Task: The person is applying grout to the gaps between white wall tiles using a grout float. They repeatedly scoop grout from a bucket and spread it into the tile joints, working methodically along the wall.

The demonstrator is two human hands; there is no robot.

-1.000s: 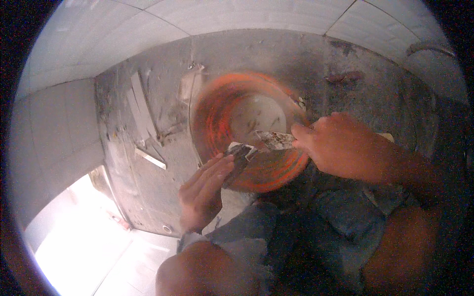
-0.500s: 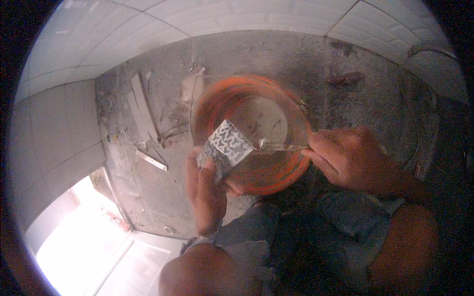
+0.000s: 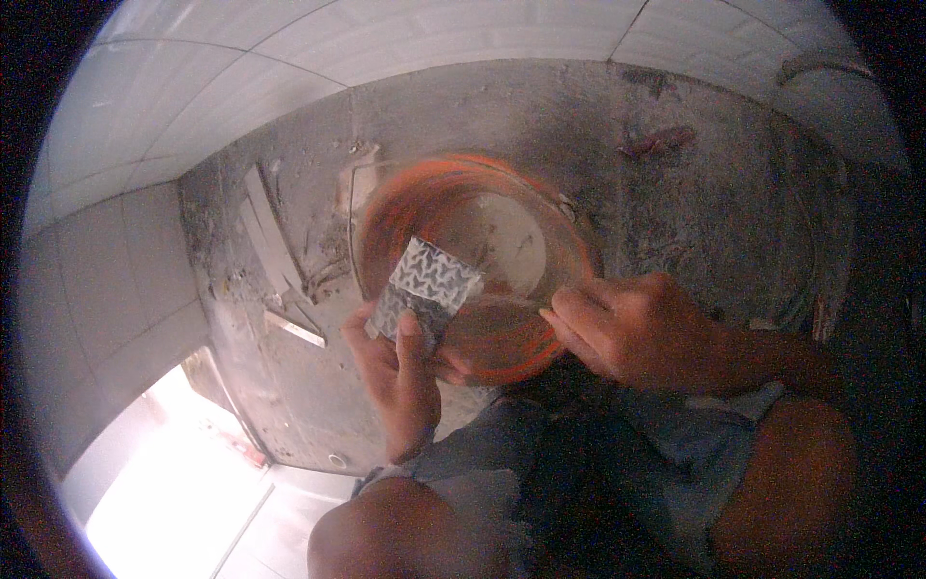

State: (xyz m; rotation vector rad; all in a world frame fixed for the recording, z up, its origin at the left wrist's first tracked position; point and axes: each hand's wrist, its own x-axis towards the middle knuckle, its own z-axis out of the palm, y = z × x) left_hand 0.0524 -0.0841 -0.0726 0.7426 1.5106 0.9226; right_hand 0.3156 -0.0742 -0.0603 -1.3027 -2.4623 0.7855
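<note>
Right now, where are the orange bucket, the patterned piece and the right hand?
Orange bucket (image 3: 394,210): head view, inner wall, left side.
Patterned piece (image 3: 429,280): head view, middle of its patterned face.
Right hand (image 3: 622,326): head view, middle of the hand.

Ridged tile (image 3: 439,272), streaked plastic bucket (image 3: 516,362)

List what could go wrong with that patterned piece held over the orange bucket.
The left hand pinches the patterned piece by its lower end over the bucket, so a loose grip might drop it in.

The right hand points a thin tool toward the piece; a slip could possibly knock it or catch the left thumb.
</note>
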